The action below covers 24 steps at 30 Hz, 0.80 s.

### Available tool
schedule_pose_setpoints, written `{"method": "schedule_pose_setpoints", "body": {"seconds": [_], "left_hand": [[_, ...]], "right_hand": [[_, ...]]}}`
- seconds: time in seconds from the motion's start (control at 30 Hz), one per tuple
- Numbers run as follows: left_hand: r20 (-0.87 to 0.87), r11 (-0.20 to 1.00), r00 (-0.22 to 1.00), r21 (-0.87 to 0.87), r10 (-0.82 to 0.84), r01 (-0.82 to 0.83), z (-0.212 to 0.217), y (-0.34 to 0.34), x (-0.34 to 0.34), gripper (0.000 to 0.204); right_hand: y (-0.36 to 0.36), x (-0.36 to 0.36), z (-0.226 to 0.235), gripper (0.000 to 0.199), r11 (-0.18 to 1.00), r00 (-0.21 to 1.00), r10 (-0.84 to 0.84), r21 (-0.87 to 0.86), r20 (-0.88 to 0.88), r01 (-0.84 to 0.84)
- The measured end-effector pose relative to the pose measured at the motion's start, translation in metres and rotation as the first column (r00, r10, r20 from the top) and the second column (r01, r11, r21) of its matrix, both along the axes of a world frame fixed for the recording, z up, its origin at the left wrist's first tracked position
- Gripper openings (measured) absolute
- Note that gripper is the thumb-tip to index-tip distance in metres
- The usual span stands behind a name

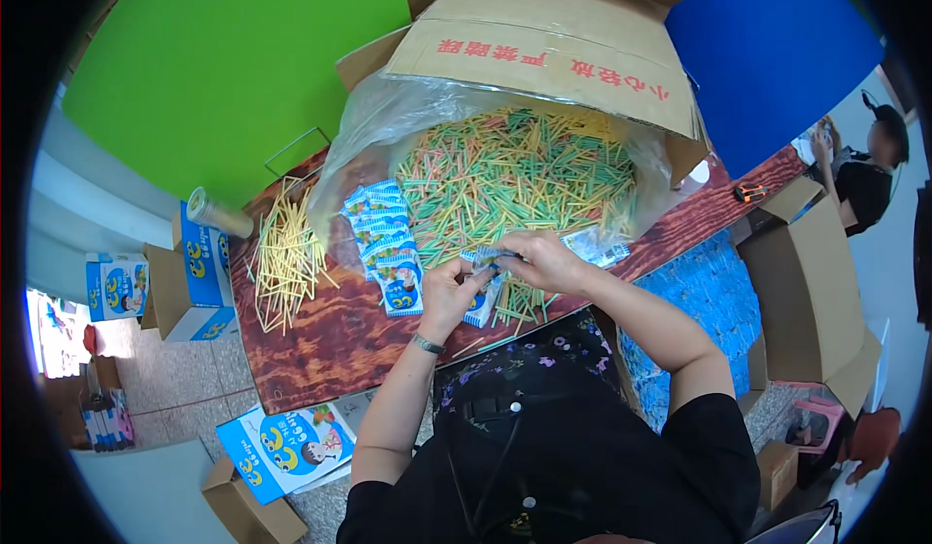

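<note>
At frame centre, the left hand (449, 292) and right hand (539, 258) pinch a small blue-and-white packet (485, 256) between them, fingers closed on its edges, above the wooden table (320, 350). The packet looks light, thin and floppy, best gripped at its rim. Behind it, a plastic-lined carton (544, 54) holds a heap of green, yellow and pink sticks (515, 170). A row of packets (383, 238) lies left of centre, loose yellow sticks (283, 258) further left. A box (714, 301) at right brims with blue packets.

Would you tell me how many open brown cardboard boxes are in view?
4: big box behind the sticks, one at right, one at left, one on the floor; others may be hidden.
</note>
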<state>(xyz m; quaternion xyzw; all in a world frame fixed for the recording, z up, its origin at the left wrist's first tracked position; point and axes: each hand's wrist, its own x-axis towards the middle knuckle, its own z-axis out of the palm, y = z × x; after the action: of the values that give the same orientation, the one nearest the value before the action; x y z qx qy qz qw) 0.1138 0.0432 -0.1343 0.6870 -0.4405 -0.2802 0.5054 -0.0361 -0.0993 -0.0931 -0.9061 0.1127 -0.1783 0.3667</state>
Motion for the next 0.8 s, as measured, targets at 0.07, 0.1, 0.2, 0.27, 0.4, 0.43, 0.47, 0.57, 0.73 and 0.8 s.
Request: {"method": "schedule_pose_setpoints", "body": {"seconds": [0.07, 0.1, 0.2, 0.27, 0.4, 0.43, 0.47, 0.57, 0.73, 0.8], "left_hand": [[-0.025, 0.995, 0.997, -0.063, 0.071, -0.072, -0.006, -0.001, -0.003, 0.032], [-0.029, 0.995, 0.997, -0.064, 0.073, -0.075, -0.007, -0.001, 0.000, 0.032], [0.016, 0.998, 0.998, 0.001, 0.064, -0.064, -0.006, 0.001, 0.004, 0.030], [0.011, 0.999, 0.999, -0.027, 0.039, -0.039, -0.005, -0.004, -0.001, 0.030], [0.072, 0.998, 0.996, -0.022, 0.058, -0.057, -0.013, 0.001, 0.005, 0.032], [0.070, 0.998, 0.996, -0.021, 0.059, -0.058, -0.011, 0.001, 0.004, 0.032], [0.030, 0.998, 0.997, -0.007, 0.065, -0.065, -0.008, 0.000, 0.004, 0.032], [-0.019, 0.997, 0.997, -0.017, 0.076, -0.076, -0.005, 0.001, 0.004, 0.033], [-0.017, 0.994, 0.995, -0.043, 0.098, -0.098, -0.005, 0.006, 0.009, 0.032], [0.003, 0.992, 0.994, -0.063, 0.112, -0.111, -0.002, 0.003, 0.008, 0.035]], "right_hand": [[-0.016, -0.009, 0.003, 0.021, 0.996, 0.998, 0.063, 0.056, -0.012, -0.062], [-0.038, -0.017, 0.006, 0.022, 0.997, 0.998, -0.061, -0.042, 0.033, 0.062], [-0.127, -0.044, 0.024, 0.026, 0.811, 0.714, -0.488, -0.563, -0.503, 0.159], [-0.162, -0.065, -0.008, 0.033, 0.701, 0.611, -0.712, -0.287, -0.347, 0.653], [-0.164, -0.058, -0.014, 0.041, 0.643, 0.562, -0.758, -0.518, -0.330, 0.564], [-0.170, -0.060, -0.018, 0.040, 0.638, 0.578, -0.749, -0.584, -0.322, 0.502], [-0.175, -0.061, -0.024, 0.038, 0.627, 0.595, -0.739, -0.645, -0.315, 0.438], [-0.181, -0.059, -0.031, 0.037, 0.633, 0.535, -0.728, -0.719, -0.428, 0.286], [-0.170, -0.058, -0.012, 0.036, 0.597, 0.568, -0.725, -0.767, -0.389, 0.237], [-0.179, -0.064, -0.015, 0.036, 0.535, 0.633, -0.736, -0.780, -0.241, 0.325]]}}
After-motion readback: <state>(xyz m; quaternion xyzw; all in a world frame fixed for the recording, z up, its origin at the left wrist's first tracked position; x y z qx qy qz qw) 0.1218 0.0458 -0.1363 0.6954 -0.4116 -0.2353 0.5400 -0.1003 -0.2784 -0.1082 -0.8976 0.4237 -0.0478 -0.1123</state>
